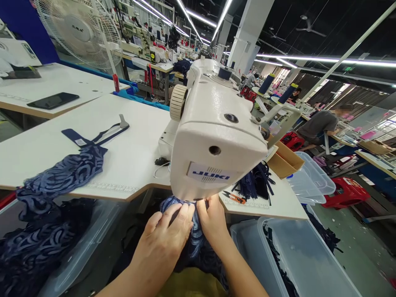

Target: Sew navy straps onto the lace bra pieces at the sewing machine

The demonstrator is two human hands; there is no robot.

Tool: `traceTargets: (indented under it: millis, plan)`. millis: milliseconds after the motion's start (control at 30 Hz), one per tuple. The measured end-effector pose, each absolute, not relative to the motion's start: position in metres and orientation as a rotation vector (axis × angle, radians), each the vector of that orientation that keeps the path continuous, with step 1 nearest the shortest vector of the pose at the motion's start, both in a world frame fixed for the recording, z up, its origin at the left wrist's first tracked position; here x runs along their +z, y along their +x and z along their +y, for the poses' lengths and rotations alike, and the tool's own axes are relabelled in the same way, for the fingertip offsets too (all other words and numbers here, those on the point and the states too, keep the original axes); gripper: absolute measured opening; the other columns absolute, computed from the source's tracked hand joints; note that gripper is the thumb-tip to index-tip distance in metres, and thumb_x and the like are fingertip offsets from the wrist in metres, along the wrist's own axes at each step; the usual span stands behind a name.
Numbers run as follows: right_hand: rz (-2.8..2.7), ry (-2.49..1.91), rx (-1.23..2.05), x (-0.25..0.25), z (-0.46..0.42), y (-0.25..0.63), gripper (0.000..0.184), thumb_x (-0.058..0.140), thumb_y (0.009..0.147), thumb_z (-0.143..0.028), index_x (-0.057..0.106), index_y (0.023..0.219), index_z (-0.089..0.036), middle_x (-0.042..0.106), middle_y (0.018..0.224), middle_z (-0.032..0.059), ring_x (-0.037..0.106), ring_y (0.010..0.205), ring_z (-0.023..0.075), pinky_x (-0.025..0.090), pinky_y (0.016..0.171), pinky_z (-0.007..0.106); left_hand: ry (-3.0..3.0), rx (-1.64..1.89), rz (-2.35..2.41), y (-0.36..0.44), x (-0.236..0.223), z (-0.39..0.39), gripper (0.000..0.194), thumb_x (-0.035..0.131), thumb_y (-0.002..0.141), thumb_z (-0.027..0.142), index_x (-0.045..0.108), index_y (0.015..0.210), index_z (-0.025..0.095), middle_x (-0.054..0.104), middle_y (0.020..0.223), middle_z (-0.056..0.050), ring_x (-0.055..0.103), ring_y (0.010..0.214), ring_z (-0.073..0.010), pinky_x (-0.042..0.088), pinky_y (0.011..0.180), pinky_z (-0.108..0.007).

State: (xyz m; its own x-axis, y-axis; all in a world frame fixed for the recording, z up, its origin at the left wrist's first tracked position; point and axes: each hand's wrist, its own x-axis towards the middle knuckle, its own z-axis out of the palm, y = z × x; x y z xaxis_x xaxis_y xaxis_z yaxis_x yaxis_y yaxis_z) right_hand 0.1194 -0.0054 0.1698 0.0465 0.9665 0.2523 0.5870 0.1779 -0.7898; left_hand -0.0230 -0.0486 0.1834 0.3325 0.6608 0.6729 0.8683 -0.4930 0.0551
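Observation:
A white JUKI sewing machine [216, 128] stands at the front of the table, its head over my hands. Navy patterned lace fabric [196, 237] runs from under the head down toward my lap. My left hand [168, 233] is curled over the fabric, gripping it left of the needle area. Close beside it, my right hand [214, 220] pinches the fabric's edge with thumb and finger under the machine head. The needle and the stitching spot are hidden by the head and my fingers.
A matching navy lace garment [68, 169] with straps lies on the left tabletop. Orange-handled thread snips [236, 199] and dark straps [255, 181] lie right of the machine. Plastic bins [297, 243] stand below, a cardboard box [284, 159] behind. A person [318, 128] sits farther right.

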Motion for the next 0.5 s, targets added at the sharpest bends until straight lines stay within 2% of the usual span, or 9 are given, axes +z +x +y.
traceTargets:
  millis: [233, 500]
  plan:
    - [-1.664, -1.527, 0.580, 0.168, -0.006, 0.120, 0.004, 0.044, 0.088, -0.024, 0.047, 0.087, -0.022, 0.062, 0.075, 0.0006, 0.060, 0.070, 0.0191, 0.040, 0.062, 0.028, -2.273, -0.820, -1.310, -0.022, 0.184, -0.047, 0.028, 0.042, 0.095, 0.015, 0.063, 0.114, 0.015, 0.070, 0.108, -0.004, 0.061, 0.096, -0.0226, 0.036, 0.080, -0.038]
    - [-1.729, -1.401, 0.722, 0.162, -0.012, 0.146, 0.015, 0.046, 0.093, -0.033, 0.055, 0.091, -0.021, 0.063, 0.085, 0.0020, 0.059, 0.081, 0.0167, 0.043, 0.074, 0.027, -2.224, -0.734, -1.299, -0.021, 0.190, -0.046, 0.025, 0.045, 0.092, 0.014, 0.065, 0.107, 0.012, 0.068, 0.102, -0.007, 0.059, 0.093, -0.0226, 0.036, 0.077, -0.037]
